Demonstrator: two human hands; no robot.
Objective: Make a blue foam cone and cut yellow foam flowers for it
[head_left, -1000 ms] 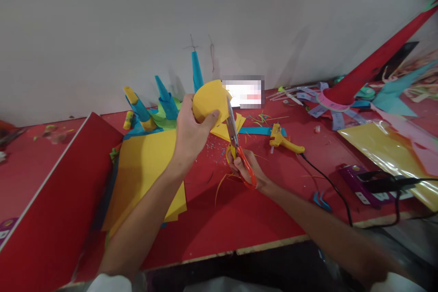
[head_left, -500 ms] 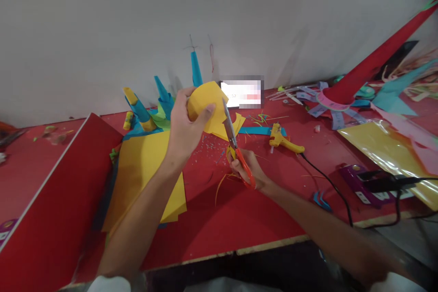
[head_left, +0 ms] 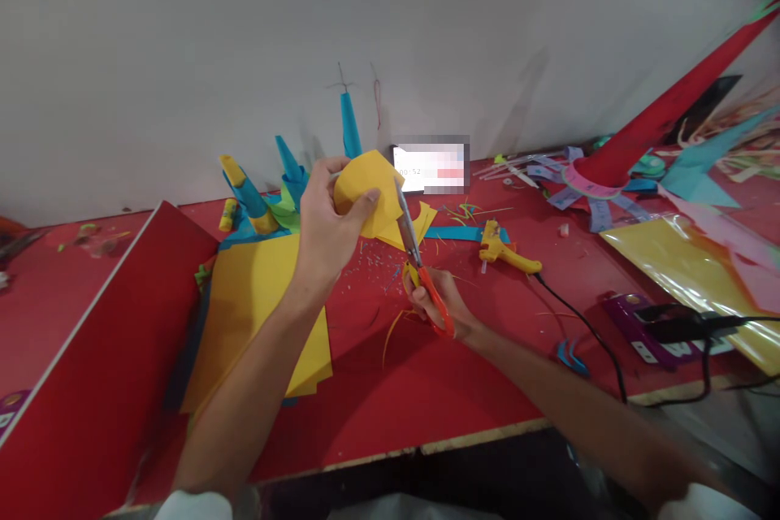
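My left hand (head_left: 329, 231) pinches a piece of yellow paper (head_left: 364, 179), thumb on its near face and fingers behind. The paper is curved and held up above the table. A pair of scissors (head_left: 422, 272) with orange-red handles is gripped in my right hand (head_left: 444, 296). Their blades point up and away, against the paper's right edge; whether the blades are parted is hard to tell. More yellow paper (head_left: 425, 219) lies just behind the blades. Thin offcuts (head_left: 395, 333) and tiny scraps are scattered on the red tabletop (head_left: 390, 406) below.
Yellow sheets (head_left: 249, 301) lie at left beside a slanted red board (head_left: 103, 366). Blue paper cones (head_left: 292, 175) stand near the wall. A corded yellow glue gun (head_left: 509, 253), a purple power strip (head_left: 655, 333) and a red cone (head_left: 646, 122) are at right. A lit phone (head_left: 432, 166) leans behind.
The yellow paper has dipped and shifted slightly in my left hand, its right corner lower along the blades. My right hand and the scissors have barely moved.
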